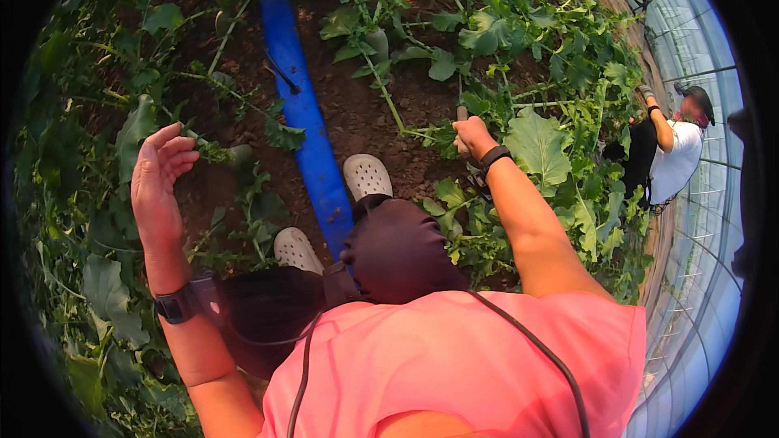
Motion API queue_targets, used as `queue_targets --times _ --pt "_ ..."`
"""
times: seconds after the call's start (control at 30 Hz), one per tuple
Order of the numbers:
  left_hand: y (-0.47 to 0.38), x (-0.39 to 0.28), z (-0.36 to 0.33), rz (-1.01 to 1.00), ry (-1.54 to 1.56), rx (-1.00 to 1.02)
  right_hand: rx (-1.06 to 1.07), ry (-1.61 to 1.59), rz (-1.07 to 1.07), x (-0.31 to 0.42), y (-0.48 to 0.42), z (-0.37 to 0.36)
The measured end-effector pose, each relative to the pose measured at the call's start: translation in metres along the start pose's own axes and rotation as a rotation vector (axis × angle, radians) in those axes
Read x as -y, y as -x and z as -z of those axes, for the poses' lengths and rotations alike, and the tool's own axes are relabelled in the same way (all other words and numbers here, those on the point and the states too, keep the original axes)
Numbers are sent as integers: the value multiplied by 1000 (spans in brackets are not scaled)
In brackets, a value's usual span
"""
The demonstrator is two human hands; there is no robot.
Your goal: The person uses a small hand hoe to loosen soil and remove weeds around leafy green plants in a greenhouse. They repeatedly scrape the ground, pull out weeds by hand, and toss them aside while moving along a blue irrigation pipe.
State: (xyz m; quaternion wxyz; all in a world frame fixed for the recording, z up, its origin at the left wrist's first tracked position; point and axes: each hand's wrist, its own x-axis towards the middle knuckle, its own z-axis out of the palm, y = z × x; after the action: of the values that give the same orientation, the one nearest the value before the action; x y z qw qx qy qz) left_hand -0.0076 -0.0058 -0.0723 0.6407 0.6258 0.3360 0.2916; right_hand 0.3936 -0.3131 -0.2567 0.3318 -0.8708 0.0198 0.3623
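My right hand (473, 137) is closed around the wooden handle (462, 114) of a tool, right of the centre. A thin dark metal part runs up from the handle into the leaves, and its shape is hidden there. On the left, my left hand (159, 185) is raised with nothing in it, its fingers slightly curled and apart. Close to its fingertips are a leafy stem and a pale green root top (239, 155), seemingly a radish. Another pale green root (378, 45) stands in the soil among leafy stalks at the upper middle.
A flat blue hose (302, 109) runs along the soil between the plant rows, beside my perforated clogs (367, 176). A thin black tube (283, 76) lies on it. At the right, a co-worker (675, 146) crouches by the plants, near the greenhouse's plastic film wall (706, 194).
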Motion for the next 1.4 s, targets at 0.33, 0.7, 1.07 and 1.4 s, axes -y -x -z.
queue_targets --times 0.33,0.7,1.07,1.4 --pt "-7 8 -9 22 -64 27 -89 -542 -10 1 -60 -50" --pt "-6 11 -4 24 -80 22 -235 -736 -498 49 -63 -94" --pt "-4 8 -6 26 -80 38 7 -63 -413 -54 -98 -54" --pt "1 -5 -16 -29 -47 85 102 66 -423 -81 38 -31"
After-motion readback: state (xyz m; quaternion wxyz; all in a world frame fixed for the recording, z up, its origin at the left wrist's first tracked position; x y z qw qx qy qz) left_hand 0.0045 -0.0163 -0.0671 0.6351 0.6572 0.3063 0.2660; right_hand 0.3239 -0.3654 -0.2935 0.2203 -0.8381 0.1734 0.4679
